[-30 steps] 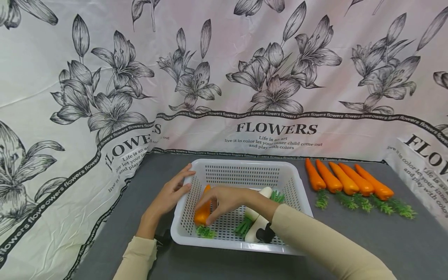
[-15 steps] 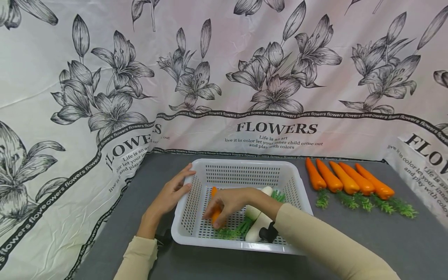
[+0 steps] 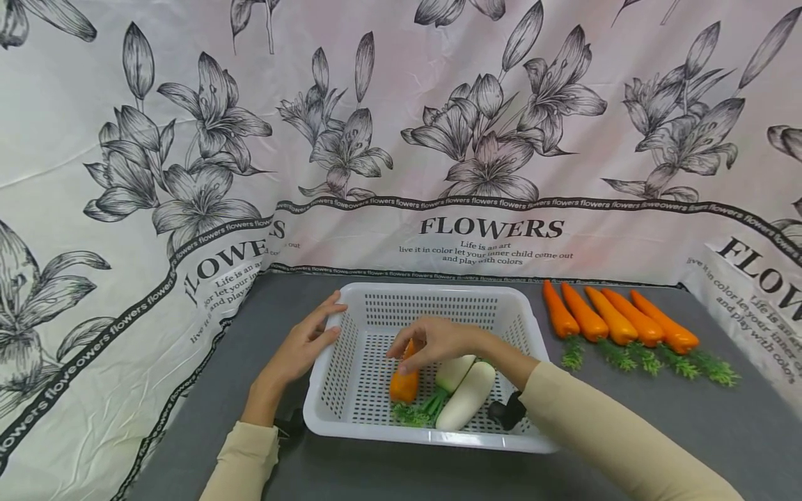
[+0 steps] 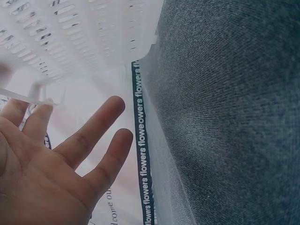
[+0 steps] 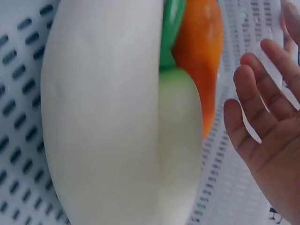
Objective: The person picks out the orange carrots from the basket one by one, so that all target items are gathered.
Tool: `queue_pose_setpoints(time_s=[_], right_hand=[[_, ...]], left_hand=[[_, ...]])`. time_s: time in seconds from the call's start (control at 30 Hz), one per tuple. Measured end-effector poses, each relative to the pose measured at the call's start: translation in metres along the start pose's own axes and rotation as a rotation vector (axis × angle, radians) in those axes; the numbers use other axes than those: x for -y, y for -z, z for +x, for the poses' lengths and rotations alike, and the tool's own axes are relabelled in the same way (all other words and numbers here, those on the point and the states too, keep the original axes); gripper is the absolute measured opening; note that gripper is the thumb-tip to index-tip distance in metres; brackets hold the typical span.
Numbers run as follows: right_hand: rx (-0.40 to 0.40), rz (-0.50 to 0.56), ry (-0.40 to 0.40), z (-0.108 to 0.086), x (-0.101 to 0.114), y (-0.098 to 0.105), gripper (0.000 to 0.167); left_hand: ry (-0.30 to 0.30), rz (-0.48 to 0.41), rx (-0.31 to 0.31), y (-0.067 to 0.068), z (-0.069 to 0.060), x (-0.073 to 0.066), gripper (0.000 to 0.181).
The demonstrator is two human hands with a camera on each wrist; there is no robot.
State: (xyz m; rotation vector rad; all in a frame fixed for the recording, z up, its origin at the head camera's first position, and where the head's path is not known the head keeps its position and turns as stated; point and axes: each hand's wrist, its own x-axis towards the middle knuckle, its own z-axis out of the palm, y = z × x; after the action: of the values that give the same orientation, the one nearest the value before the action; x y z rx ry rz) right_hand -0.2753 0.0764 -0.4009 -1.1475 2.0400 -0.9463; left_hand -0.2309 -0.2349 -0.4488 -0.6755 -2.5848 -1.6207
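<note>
In the head view, a white perforated plastic basket holds an orange carrot with green leaves and two white radishes with green stalks. My left hand rests against the basket's left rim. In the left wrist view, the fingers of my left hand are spread, some of them at the rim. My right hand is over the basket, above the carrot, and hides part of it. In the right wrist view, my right hand has relaxed fingers with nothing in them, apart from the carrot.
Several orange carrots with leafy green tops lie side by side on the grey table, right of the basket. A white curtain printed with flowers stands behind the table and along its sides.
The carrot in the basket has moved right, up beside the radishes. My right hand has let go of it and lifted slightly rightward. The left hand stays on the rim.
</note>
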Motion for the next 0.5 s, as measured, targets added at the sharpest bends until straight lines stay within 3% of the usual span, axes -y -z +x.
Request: queue_pose_setpoints(time_s=[0.2,0.5], right_hand=[[-0.055,-0.152,-0.023,-0.0076,-0.0025,0.0102,0.026],[-0.097,-0.33,-0.14,-0.007,-0.0072,0.0075,0.058]], left_hand=[[-0.008,0.017,0.002,0.0004,0.0009,0.0003,0.046],[-0.004,0.008,0.003,0.0,0.0002,-0.0008,0.046]])
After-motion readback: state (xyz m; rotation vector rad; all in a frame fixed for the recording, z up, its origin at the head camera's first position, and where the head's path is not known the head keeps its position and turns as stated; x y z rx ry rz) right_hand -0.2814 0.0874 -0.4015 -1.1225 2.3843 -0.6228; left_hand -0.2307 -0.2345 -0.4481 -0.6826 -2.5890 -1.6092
